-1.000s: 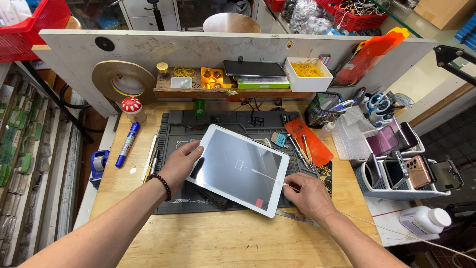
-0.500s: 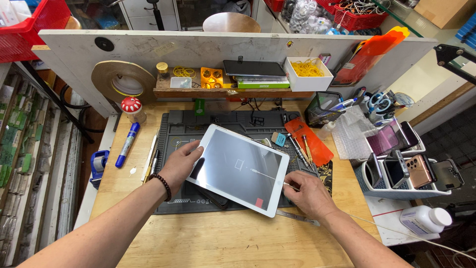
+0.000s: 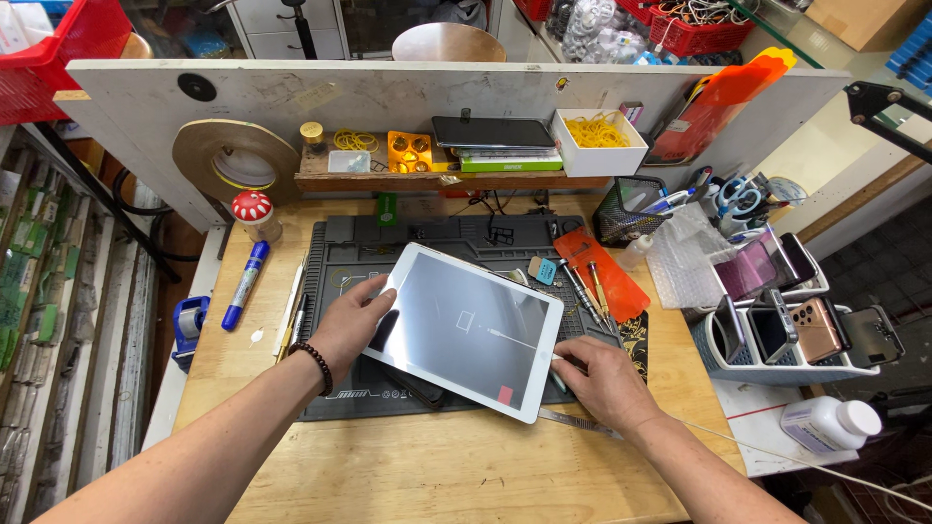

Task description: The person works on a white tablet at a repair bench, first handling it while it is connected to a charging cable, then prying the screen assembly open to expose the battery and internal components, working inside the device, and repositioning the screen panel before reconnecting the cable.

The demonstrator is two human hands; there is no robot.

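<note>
A: Where's the white tablet (image 3: pixel 464 330) sitting?

B: On the dark work mat (image 3: pixel 335 262), turned at a slant, its far corner toward the shelf and its near corner toward the bench's front edge. The left hand (image 3: pixel 351 325) grips its left edge, thumb on the white border, fingers tucked beneath. The right hand (image 3: pixel 600 380) sits at the right edge, fingers curled by the bezel; what they pinch is hidden. The hands are well apart, one on each side.

A: Any room to move around it?

B: Bare mat shows behind the tablet and along its left strip. In front lies open wooden bench (image 3: pixel 437 466) up to the near edge. On the right it's tight: an orange tool pad (image 3: pixel 614 281) with small screwdrivers lies just beside the tablet, then a white caddy of phones (image 3: pixel 791 335). On the left, a blue marker (image 3: pixel 243 284) and a blue tape dispenser (image 3: pixel 189 325) lie near the bench edge, apart from the mat.

A: What can't you make out?

B: Whatever lies under the tablet; something dark pokes out at its near-left edge. A thin metal tool (image 3: pixel 573 419) shows below the right hand, partly covered. The forearms run off the bottom, and a white bottle (image 3: pixel 830 425) lies at the far right.
</note>
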